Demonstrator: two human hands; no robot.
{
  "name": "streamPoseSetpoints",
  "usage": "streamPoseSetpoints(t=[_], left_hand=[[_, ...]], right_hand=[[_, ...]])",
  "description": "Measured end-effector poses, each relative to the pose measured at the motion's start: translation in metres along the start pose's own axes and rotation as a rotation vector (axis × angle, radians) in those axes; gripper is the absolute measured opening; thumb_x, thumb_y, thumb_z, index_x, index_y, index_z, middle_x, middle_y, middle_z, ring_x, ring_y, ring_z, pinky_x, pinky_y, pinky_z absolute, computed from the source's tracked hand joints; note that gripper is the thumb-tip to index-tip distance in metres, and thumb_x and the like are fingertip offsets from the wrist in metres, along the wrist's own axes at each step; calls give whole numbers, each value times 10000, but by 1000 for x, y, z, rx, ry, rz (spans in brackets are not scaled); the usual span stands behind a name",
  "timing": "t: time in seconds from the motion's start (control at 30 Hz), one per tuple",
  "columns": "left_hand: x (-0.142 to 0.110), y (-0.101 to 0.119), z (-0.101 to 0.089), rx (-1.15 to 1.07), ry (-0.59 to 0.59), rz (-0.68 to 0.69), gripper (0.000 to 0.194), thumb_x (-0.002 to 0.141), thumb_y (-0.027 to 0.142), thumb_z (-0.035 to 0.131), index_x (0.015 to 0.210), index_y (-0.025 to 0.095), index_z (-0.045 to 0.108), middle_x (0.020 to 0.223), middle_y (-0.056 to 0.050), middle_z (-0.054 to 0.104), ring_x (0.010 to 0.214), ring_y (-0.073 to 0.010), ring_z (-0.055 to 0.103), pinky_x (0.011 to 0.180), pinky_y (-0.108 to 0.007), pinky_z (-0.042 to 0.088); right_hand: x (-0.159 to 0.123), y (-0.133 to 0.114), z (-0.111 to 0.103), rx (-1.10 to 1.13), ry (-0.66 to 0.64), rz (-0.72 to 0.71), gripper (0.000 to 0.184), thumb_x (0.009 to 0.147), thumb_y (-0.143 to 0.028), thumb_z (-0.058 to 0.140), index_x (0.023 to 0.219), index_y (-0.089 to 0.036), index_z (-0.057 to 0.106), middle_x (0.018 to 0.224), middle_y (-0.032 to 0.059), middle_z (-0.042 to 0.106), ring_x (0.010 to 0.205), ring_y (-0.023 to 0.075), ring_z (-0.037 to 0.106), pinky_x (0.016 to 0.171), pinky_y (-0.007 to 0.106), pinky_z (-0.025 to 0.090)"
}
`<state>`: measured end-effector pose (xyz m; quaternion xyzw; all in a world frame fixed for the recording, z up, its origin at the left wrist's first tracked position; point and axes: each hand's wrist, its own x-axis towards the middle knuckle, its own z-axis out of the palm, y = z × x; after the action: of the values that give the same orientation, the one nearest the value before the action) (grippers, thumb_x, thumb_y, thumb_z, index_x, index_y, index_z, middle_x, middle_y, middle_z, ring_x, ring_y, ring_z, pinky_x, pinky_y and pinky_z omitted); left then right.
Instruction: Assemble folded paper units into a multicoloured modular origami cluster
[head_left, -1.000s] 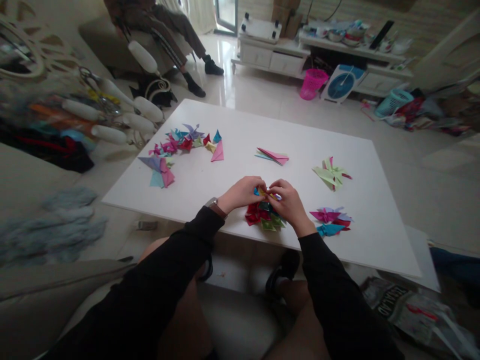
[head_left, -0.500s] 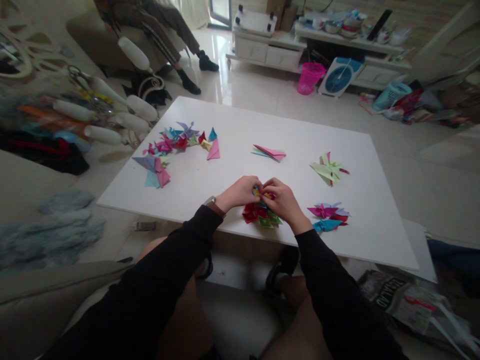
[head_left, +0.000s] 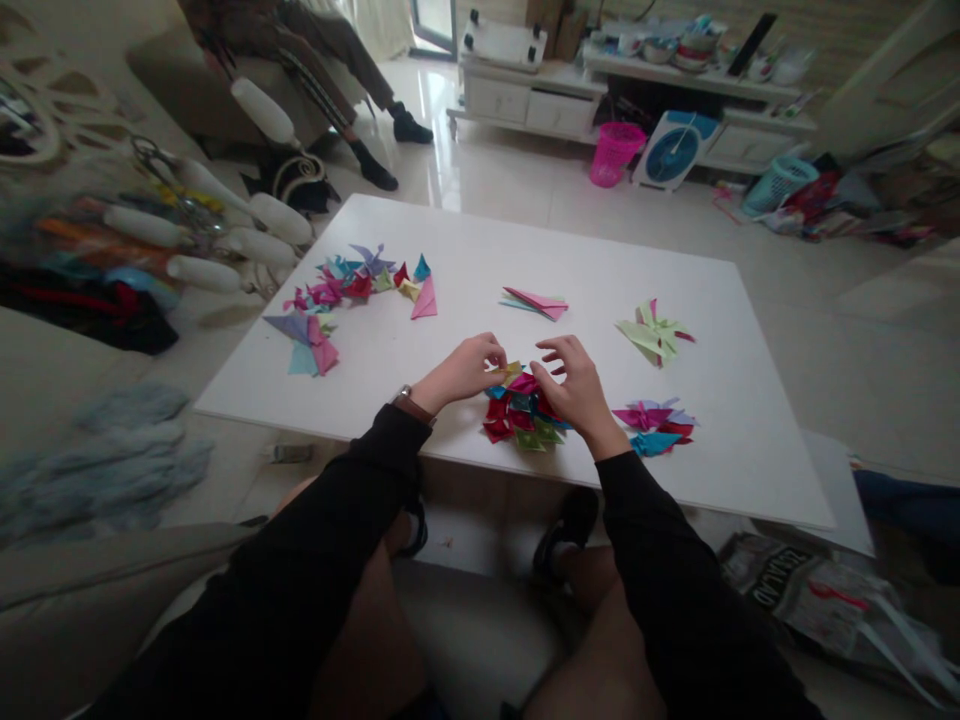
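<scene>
Cluster of multicoloured folded paper [head_left: 520, 420]
Left hand [head_left: 466, 368] curled, grip unclear; right hand [head_left: 577, 392], fingers parted; one pink plastic basket [head_left: 615, 158], one teal plastic basket [head_left: 780, 187].

My tabletop [head_left: 585, 262] bears a near paper cluster [head_left: 521, 420], folded pieces [head_left: 328, 291] left, a slim stack [head_left: 544, 304] farther, green papers [head_left: 655, 332] and a mixed pile [head_left: 651, 417] right.

Head view, facing forward, down over table [head_left: 465, 260]
</scene>
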<state>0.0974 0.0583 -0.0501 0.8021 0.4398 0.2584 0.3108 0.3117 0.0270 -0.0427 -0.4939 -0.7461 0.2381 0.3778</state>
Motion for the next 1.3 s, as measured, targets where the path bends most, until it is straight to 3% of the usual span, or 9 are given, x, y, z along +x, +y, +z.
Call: streamPoseSetpoints(t=[0.1, 0.3, 0.53, 0.8, 1.07, 1.3], left_hand=[[0, -3, -4, 85, -4, -19, 97, 783, 192, 689, 775, 158, 779, 887, -58, 653, 800, -151, 602, 761, -259, 470], [-1, -5, -4, 90, -238, -251, 146, 737, 135, 649, 713, 135, 792, 632, -40, 695, 599, -131, 580, 638, -256, 416], [-3, -2, 3, 64, -361, -449, 67, 619, 133, 693, 589, 155, 748, 520, -12, 649, 513, -125, 548, 520, -234, 365], [-4, 3, 19, 118, -281, -476, 173, 589, 179, 706, 442, 163, 616, 366, 24, 460, 411, -86, 450, 413, -193, 271], [-3, 4, 22, 154, -246, -463, 144, 626, 197, 733, 499, 169, 670, 393, 4, 505, 466, -118, 514, 469, -208, 340], [-1, 8, 17, 167, -305, -534, 182, 692, 263, 751, 554, 151, 712, 519, -52, 625, 599, -174, 601, 589, -258, 418]], right_hand=[[2, 4, -4, -52, 60, -12, 168, 913, -286, 607, 1067, -223, 628, 1081, 81, 611, 898, 206, 653, 669, 319, 549], [4, 7, -5, -80, 72, -9, 133, 898, -241, 583, 1019, -225, 634, 1048, 83, 615, 907, 215, 641, 674, 330, 549], [3, 4, -4, -75, 61, -12, 135, 876, -199, 573, 992, -219, 639, 1032, 79, 607, 911, 216, 630, 671, 331, 536], [2, 8, -4, -86, 49, -11, 131, 867, -181, 565, 958, -222, 650, 1012, 76, 601, 931, 226, 619, 681, 340, 535], [2, 8, -3, -97, 46, -15, 126, 869, -178, 564, 942, -221, 658, 1008, 79, 602, 931, 231, 619, 690, 348, 539], [3, 10, -3, -96, 39, -13, 122, 868, -181, 566, 925, -221, 666, 1010, 82, 608, 936, 237, 617, 705, 359, 540]])
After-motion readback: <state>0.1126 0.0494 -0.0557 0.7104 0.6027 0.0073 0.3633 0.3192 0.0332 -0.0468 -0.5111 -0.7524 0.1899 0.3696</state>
